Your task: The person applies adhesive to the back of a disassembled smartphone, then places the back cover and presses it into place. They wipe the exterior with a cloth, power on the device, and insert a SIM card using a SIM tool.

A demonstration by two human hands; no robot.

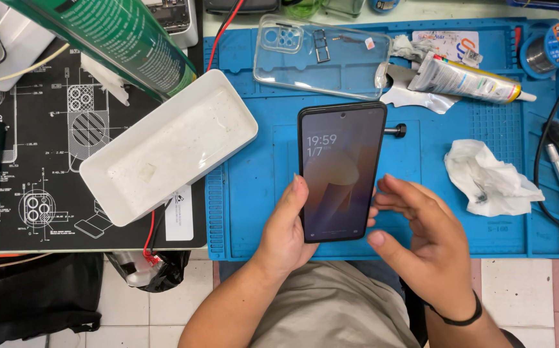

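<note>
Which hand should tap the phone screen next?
Probably the right hand: it is open and free beside the phone, fingers near its edge. The left hand is busy gripping the phone.

Single head view, looking steeply down, close over blue mat (pixel 260 193).

floor: pale square tiles (pixel 196 296) | bench (pixel 415 9): light top | lighting: bright, even
</note>
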